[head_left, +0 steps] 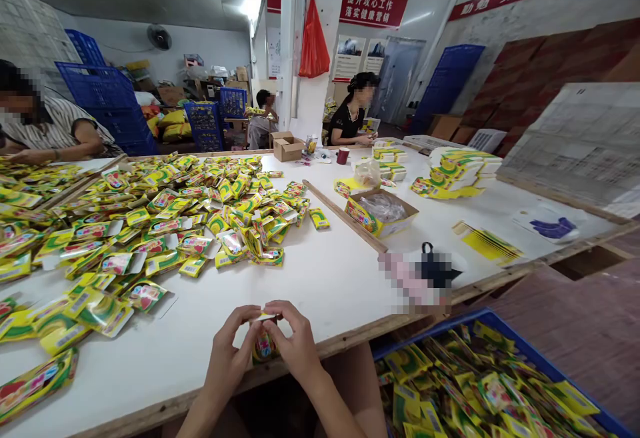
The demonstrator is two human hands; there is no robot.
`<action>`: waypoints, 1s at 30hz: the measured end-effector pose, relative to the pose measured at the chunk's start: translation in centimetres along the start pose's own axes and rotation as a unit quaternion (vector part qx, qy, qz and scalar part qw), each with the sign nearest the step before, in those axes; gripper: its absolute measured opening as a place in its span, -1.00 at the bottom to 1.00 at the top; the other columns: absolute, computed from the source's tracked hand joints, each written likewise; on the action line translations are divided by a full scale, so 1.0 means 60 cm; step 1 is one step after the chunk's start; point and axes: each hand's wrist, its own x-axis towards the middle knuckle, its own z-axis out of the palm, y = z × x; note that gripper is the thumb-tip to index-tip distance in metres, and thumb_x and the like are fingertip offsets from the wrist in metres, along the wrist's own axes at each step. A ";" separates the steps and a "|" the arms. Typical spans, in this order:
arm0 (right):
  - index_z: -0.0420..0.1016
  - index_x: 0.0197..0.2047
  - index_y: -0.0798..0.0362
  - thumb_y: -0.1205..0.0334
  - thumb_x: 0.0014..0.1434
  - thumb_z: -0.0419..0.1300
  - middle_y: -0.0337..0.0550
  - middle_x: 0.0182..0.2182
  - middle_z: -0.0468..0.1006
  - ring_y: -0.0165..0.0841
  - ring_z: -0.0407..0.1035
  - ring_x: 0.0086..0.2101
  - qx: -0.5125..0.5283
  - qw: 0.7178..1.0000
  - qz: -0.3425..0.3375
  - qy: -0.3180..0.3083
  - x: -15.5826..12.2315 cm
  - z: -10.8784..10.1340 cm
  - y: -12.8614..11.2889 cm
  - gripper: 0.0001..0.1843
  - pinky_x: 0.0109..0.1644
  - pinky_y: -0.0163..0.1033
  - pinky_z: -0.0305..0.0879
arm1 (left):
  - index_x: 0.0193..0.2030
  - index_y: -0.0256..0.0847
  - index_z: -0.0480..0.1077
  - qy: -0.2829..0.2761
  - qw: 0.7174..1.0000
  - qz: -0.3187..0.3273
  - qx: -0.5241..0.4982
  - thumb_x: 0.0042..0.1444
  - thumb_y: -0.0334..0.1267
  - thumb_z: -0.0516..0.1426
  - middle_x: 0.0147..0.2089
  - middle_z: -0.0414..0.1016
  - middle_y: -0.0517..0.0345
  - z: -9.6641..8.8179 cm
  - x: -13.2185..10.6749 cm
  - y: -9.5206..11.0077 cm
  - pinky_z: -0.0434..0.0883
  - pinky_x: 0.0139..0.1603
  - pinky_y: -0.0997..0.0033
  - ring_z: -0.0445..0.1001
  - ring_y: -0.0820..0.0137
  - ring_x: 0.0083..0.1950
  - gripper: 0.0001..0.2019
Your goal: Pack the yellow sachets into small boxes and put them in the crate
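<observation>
Both my hands meet at the near edge of the white table (330, 278). My left hand (227, 351) and my right hand (297, 341) pinch a small yellow packet box (263, 343) between their fingertips, thumbs on its top flap. The box is mostly hidden behind my fingers. A large heap of flat yellow packets (165, 225) covers the table to the left and ahead of my hands.
A blue crate (493, 385) with folded yellow packets sits below the table at the right. An open carton (383, 215), a wooden strip (343, 215) and stacks of yellow packs (457, 171) lie further back. Other people sit at the left and far side.
</observation>
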 end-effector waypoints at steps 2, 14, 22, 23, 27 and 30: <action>0.52 -0.17 0.02 0.25 0.24 0.17 -0.11 -0.16 0.56 -0.30 0.43 -0.11 -0.004 1.000 0.003 0.004 0.000 0.002 -0.007 -0.87 -0.03 -0.23 0.36 | -0.15 -0.15 0.44 0.013 1.000 -0.017 -0.008 0.21 -0.17 0.09 -0.13 0.54 0.04 -0.002 0.000 0.007 0.45 0.00 0.23 0.51 0.23 -0.05 -0.83; 0.49 -0.32 0.07 0.24 0.22 0.13 -0.21 -0.40 0.54 -0.37 0.39 -0.36 -0.045 0.996 0.069 0.016 0.026 0.005 -0.022 -0.86 -0.24 -0.31 0.31 | -0.26 -0.17 0.46 0.052 0.995 -0.076 -0.046 0.16 -0.11 0.14 -0.26 0.56 0.09 0.010 0.011 0.023 0.45 -0.15 0.33 0.53 0.29 -0.22 -0.81; 0.52 -0.24 0.03 0.33 0.20 0.13 -0.18 -0.27 0.56 -0.33 0.44 -0.20 0.001 0.999 0.039 -0.021 0.010 -0.007 -0.006 -0.87 -0.12 -0.28 0.34 | -0.20 -0.15 0.52 0.036 0.995 -0.057 -0.075 0.13 -0.12 0.17 -0.17 0.56 0.06 -0.001 -0.004 0.000 0.48 -0.07 0.28 0.52 0.24 -0.09 -0.81; 0.52 -0.23 0.03 0.34 0.19 0.13 -0.18 -0.26 0.56 -0.32 0.44 -0.19 0.008 0.999 0.041 -0.024 0.007 -0.006 -0.003 -0.85 -0.11 -0.27 0.35 | -0.22 -0.14 0.53 0.030 0.995 -0.053 -0.076 0.14 -0.13 0.16 -0.18 0.55 0.06 -0.002 -0.004 -0.002 0.48 -0.07 0.28 0.52 0.24 -0.09 -0.82; 0.52 -0.21 0.02 0.31 0.21 0.11 -0.17 -0.28 0.59 -0.31 0.47 -0.23 0.021 0.998 0.054 -0.027 0.004 0.006 -0.004 -0.85 -0.12 -0.26 0.38 | -0.23 -0.13 0.53 0.011 0.996 -0.040 -0.077 0.16 -0.15 0.14 -0.19 0.55 0.05 0.002 -0.009 0.002 0.48 -0.06 0.27 0.52 0.23 -0.08 -0.82; 0.52 -0.23 0.01 0.21 0.24 0.10 -0.14 -0.28 0.59 -0.26 0.47 -0.22 -0.011 0.999 0.042 0.020 -0.007 -0.012 -0.016 -0.83 -0.12 -0.23 0.41 | -0.07 -0.12 0.49 -0.004 0.997 -0.045 -0.069 0.18 -0.15 0.12 -0.10 0.56 0.01 0.002 -0.015 0.003 0.50 -0.04 0.22 0.53 0.22 -0.06 -0.76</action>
